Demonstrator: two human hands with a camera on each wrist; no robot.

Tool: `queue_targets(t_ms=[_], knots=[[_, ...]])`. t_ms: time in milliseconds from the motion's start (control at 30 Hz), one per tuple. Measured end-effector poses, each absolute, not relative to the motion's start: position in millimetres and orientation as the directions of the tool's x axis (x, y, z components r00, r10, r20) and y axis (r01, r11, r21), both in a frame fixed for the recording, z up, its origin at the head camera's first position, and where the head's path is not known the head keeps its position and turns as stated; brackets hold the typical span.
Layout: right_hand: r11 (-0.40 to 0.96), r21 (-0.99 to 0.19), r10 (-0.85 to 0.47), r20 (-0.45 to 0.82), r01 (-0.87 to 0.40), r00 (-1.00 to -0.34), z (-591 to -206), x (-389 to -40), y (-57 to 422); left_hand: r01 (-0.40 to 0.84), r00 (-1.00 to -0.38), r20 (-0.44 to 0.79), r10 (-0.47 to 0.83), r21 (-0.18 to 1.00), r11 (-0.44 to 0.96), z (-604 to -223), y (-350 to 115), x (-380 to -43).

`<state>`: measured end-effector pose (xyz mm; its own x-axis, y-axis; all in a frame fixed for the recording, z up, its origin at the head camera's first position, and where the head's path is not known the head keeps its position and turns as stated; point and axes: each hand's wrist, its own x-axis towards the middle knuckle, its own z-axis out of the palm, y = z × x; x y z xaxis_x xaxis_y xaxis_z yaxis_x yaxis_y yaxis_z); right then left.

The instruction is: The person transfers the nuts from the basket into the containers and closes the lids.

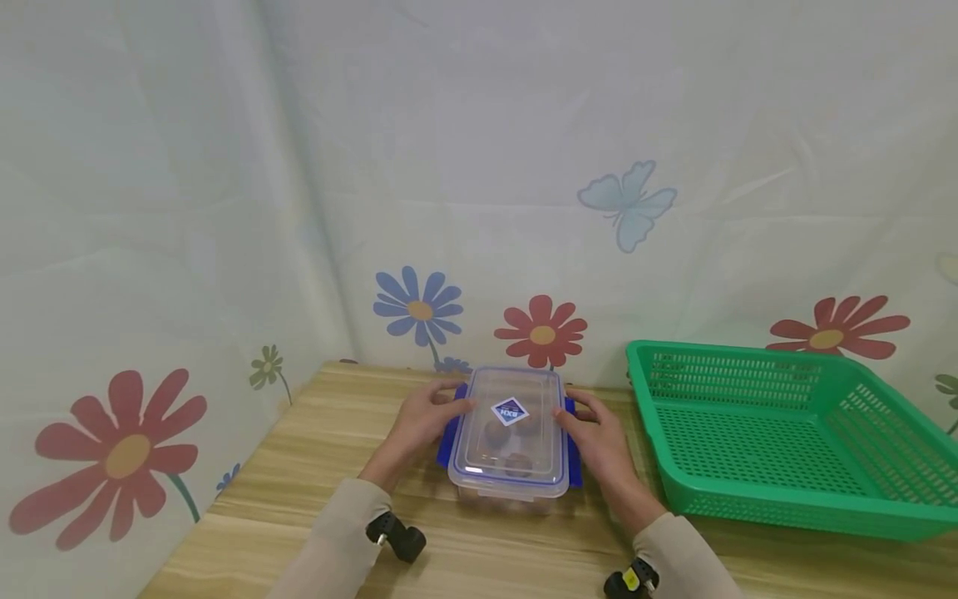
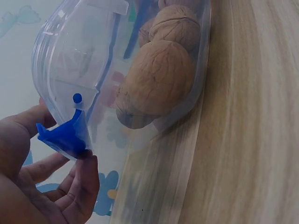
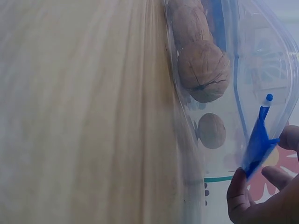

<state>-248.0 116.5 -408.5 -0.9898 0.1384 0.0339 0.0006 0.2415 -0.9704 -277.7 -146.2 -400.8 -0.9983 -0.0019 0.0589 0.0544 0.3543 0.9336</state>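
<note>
A clear plastic food container (image 1: 516,478) with a translucent lid (image 1: 479,449) and blue side latches (image 2: 70,135) is on the table. Several walnuts (image 2: 161,77) show through its walls. At its left side, my left hand (image 1: 427,416) has the thumb on the lid's edge and fingertips at the left latch. Opposite, my right hand (image 1: 599,437) grips the right edge the same way, thumb above and fingers by the blue right latch (image 3: 259,144). Both latches stick outward from the lid. A diamond-shaped label (image 1: 511,411) is on top.
A green perforated plastic basket (image 1: 756,491) stands right of the container, close to my right forearm. Behind the wooden table (image 1: 299,474) hangs a pale curtain (image 1: 479,166) printed with flowers and a butterfly. Each wrist wears a small black camera (image 1: 397,537).
</note>
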Motion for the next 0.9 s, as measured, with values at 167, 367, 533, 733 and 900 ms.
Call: queue_targets(t_ms=[167, 367, 533, 733, 900], knots=[[0.252, -0.967, 0.132, 0.081, -0.045, -0.988, -408.6, -246.7, 116.1, 0.074, -0.997, 0.081, -0.006, 0.932, 0.356, -400.1, -144.8, -277.7], [0.265, -0.96, 0.141, 0.127, -0.086, -0.982, -408.2, -245.9, 114.9, 0.076, -0.996, 0.085, -0.01, 0.934, 0.349, -399.6, -144.1, -277.8], [0.28, -0.955, 0.15, 0.143, -0.097, -0.978, -407.9, -246.2, 114.5, 0.088, -0.995, 0.095, -0.004, 0.935, 0.344, -398.9, -143.3, -277.0], [0.302, -0.95, 0.158, 0.128, -0.075, -0.979, -408.7, -246.9, 113.9, 0.099, -0.995, 0.105, 0.0, 0.939, 0.33, -398.8, -142.7, -276.3], [0.303, -0.951, 0.151, 0.114, -0.063, -0.982, -408.9, -246.7, 114.0, 0.102, -0.994, 0.109, -0.003, 0.94, 0.327, -400.1, -142.0, -277.4]])
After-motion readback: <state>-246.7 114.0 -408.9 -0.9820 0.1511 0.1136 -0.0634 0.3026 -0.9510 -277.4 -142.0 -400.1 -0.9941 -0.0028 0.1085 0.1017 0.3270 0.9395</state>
